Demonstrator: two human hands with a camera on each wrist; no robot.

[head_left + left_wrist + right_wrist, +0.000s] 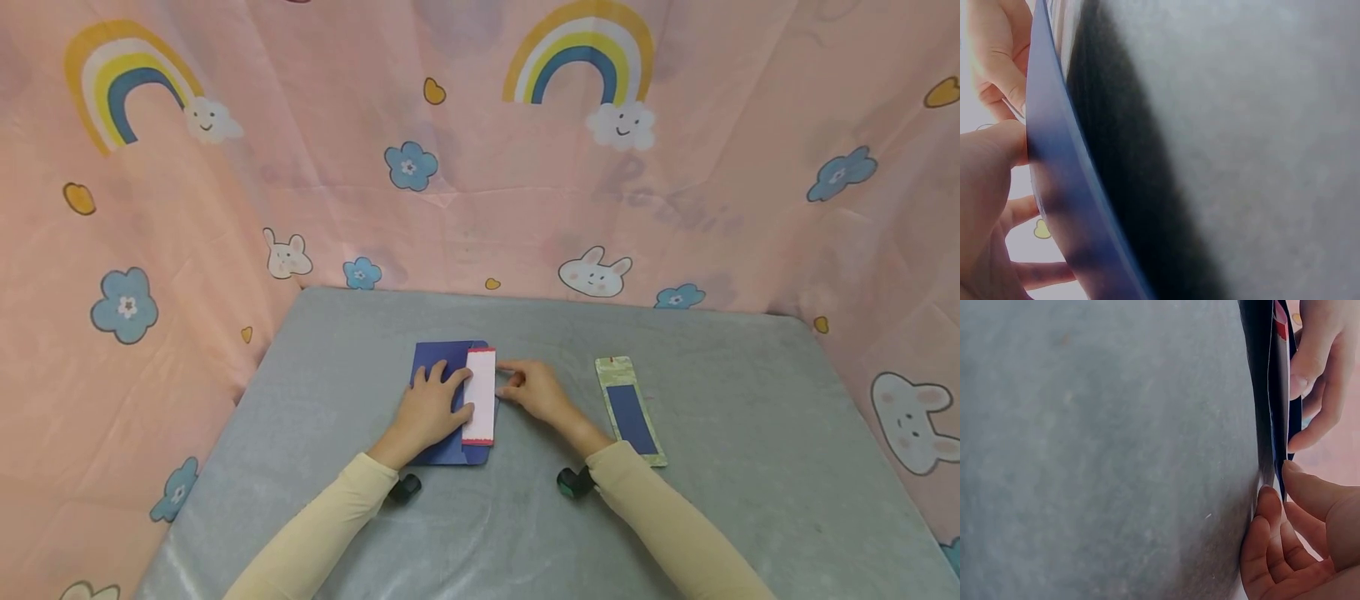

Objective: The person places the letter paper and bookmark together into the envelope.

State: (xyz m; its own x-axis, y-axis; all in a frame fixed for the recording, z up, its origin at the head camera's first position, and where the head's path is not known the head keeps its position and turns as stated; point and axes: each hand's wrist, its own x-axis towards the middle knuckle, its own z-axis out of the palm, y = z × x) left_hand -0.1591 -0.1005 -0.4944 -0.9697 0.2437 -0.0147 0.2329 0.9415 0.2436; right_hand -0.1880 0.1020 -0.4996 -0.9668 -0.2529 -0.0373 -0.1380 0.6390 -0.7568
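Note:
A blue paper folder (444, 453) lies on the table, with a long white strip (482, 400) with red ends along its right side. My left hand (429, 410) presses on both with spread fingers, thumb and index fingertip at the strip's left edge. On the other side, my right hand (538, 390) pinches the folder's right edge between thumb and fingertips. The right wrist view shows the thumb (1310, 487) over the folder's thin edge and curled fingers below it. From the left wrist, the folder's near edge (1079, 169) appears slightly raised, casting a dark shadow.
To the right lies a long green patterned card (617, 372) with a dark blue panel. Grey cloth covers the table (750, 433). A pink curtain (480, 217) printed with rainbows and rabbits hangs behind and at both sides.

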